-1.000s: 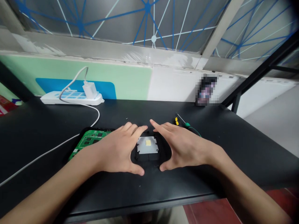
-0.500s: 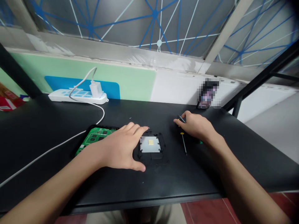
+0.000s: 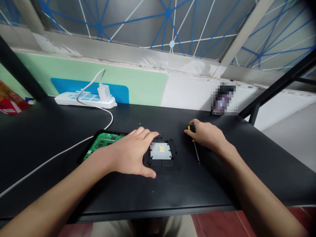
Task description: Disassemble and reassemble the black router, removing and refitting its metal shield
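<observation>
The black casing lies on the table, the left hand spread wide at its nine o'clock. At its two o'clock, the right hand is clamped round a yellow-and-black screwdriver; beyond the left hand, toward ten, sits a green circuit board.

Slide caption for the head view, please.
Left hand spread beside a silver rectangular metal plate bearing a cream square pad; right hand at a yellow-collared, metal-shafted screwdriver.
</observation>
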{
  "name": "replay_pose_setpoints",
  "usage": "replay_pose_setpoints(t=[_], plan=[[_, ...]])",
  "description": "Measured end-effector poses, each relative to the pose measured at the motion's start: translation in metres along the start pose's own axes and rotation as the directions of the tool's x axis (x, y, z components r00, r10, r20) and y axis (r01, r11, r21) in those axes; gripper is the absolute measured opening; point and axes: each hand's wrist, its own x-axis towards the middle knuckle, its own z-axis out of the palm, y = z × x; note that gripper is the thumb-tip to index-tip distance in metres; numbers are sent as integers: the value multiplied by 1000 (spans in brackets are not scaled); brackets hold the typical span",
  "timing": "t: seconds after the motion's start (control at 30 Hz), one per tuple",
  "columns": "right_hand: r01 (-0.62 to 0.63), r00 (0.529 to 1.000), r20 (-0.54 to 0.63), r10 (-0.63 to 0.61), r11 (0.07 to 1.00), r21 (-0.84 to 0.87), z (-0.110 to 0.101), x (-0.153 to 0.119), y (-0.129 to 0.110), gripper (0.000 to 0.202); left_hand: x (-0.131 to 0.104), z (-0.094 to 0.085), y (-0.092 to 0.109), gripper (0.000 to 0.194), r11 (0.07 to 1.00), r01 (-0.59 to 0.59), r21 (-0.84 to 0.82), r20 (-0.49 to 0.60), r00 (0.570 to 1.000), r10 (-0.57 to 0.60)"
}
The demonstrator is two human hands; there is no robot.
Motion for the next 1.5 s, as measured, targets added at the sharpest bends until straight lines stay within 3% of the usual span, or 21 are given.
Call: replay_pose_setpoints(t=[0.1, 0.2, 0.3, 0.37, 0.53, 0.63, 0.73, 0.97, 1.5], plan=[[30, 998, -60, -27, 999, 43, -1, -2, -2, 42, 0, -1, 0, 110, 1000, 6, 14, 3, 1000, -6], [98, 967, -253, -29, 960, 263, -7, -4, -5, 36, 0, -1, 1, 109, 1000, 6, 22, 8, 1000, -6], [268, 865, -501, 40, 805, 529, -12, -9, -12, 45, 0, 0, 1, 109, 1000, 0, 15, 12, 1000, 0], [402, 782, -619, 77, 696, 595, -11, -12, -18, 52, 1, 1, 1, 109, 1000, -9, 10, 13, 1000, 9], [658, 591, -804, 72, 533, 532, -2, -21, -34, 48, 2, 0, 1, 110, 1000, -17, 17, 8, 1000, 16], [756, 526, -850, 41, 436, 489, 3, -24, -43, 51, 2, 0, 2, 110, 1000, -15, 16, 11, 1000, 15], [789, 509, -861, 23, 388, 476, 6, -25, -48, 53, 2, 0, 2, 110, 1000, -17, 6, 14, 1000, 17], [808, 484, -875, 13, 377, 453, 9, -22, -48, 56, 3, 1, 1, 109, 1000, -31, -2, -1, 1000, 31], [800, 489, -872, -9, 403, 444, 10, -24, -50, 58, 2, 0, 3, 107, 1000, -27, -6, 14, 1000, 27]])
